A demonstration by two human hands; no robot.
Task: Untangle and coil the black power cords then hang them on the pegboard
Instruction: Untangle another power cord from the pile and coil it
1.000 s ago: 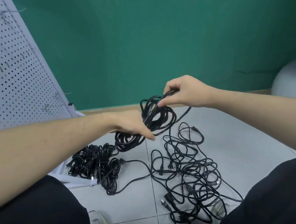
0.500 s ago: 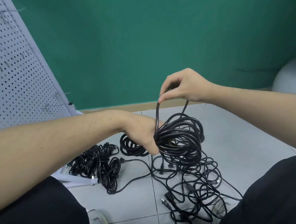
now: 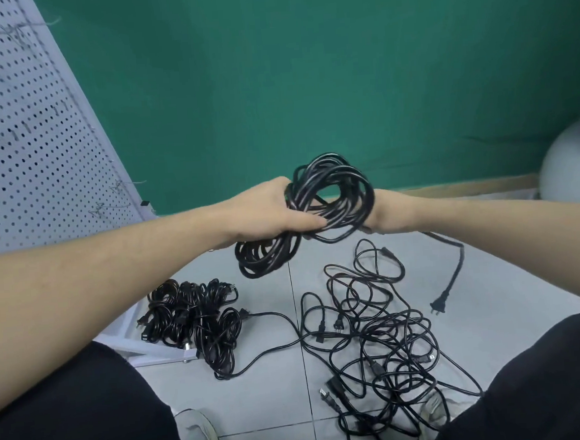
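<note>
I hold a coiled black power cord (image 3: pixel 331 196) up in front of me, above the floor. My left hand (image 3: pixel 271 211) grips the coil around its middle, and loops hang below it. My right hand (image 3: pixel 387 213) is at the coil's right side, with its fingers hidden behind the loops. The cord's loose tail runs from under that hand down to a two-pin plug (image 3: pixel 439 307) hanging near the floor. A tangle of black cords (image 3: pixel 386 343) lies on the tiles below. The white pegboard (image 3: pixel 29 142) leans at the left with wire hooks (image 3: pixel 118 187).
Several coiled cord bundles (image 3: pixel 199 315) lie by the pegboard's base frame (image 3: pixel 147 353). A green wall stands close behind. A grey rounded object (image 3: pixel 572 158) sits at the right. My knees in black trousers fill both lower corners, and a shoe (image 3: pixel 197 436) shows between them.
The coil has risen from near the floor to wrist height. My left hand turned and closed around its middle. My right hand dropped from pinching the cord above to behind the coil.
</note>
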